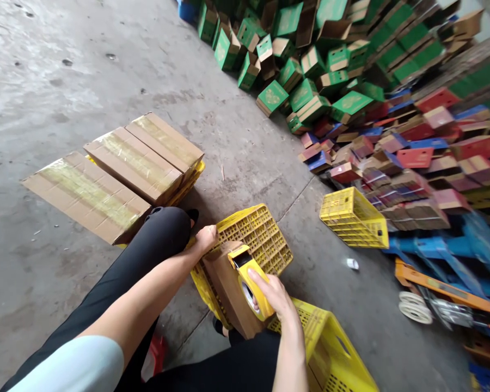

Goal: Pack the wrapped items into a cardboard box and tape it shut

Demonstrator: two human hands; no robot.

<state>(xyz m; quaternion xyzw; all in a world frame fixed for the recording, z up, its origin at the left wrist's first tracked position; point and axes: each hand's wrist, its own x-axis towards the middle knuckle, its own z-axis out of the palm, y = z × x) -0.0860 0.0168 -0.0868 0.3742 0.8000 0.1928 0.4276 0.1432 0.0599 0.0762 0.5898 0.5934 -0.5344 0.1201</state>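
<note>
A brown cardboard box [228, 291] rests tilted on a yellow plastic crate [265, 234] between my knees. My left hand [205, 239] is closed on the box's far top edge and steadies it. My right hand [271, 294] grips a yellow tape dispenser [249, 277] with a roll of tape, pressed against the box's upper end. My legs in black trousers flank the box.
Three taped brown boxes [118, 174] lie on yellow crates at the left. Another yellow crate [355, 218] lies on the concrete floor, one more [335, 348] by my right arm. Piles of green, red and blue cartons [351, 81] fill the right. A blue pallet [453, 245] and orange pallet jack [445, 288] stand at right.
</note>
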